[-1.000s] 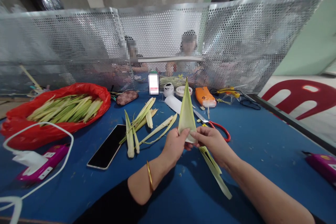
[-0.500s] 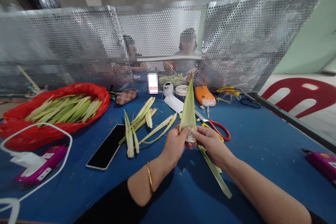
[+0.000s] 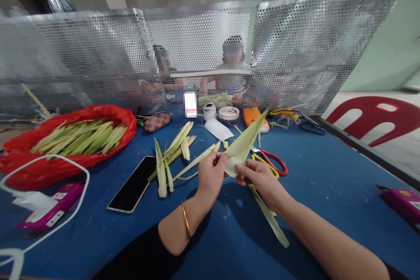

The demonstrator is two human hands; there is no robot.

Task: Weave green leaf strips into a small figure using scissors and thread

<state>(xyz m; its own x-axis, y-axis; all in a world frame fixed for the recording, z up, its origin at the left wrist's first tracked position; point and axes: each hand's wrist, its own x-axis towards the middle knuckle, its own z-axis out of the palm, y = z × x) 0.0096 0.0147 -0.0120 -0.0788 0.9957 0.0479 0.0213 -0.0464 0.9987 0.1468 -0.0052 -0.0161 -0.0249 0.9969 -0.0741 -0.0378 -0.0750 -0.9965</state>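
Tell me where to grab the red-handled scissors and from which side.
Take the scissors by the red handle loops, from the right: the loops lie bare on the blue table, while the blades run behind the folded leaf in the left hand and right hand.

Pale green leaf [image 3: 244, 146]; red bag [image 3: 49, 162]; blue table [image 3: 315, 175]; checkered brown pouch [image 3: 158, 121].

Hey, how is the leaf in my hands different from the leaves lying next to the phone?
The held leaf is folded into a broad pointed shape; the loose leaves are narrow, flat strips. The held leaf is up off the table, pinched by the left hand and right hand; the loose leaves lie on it. Both are pale yellow-green.
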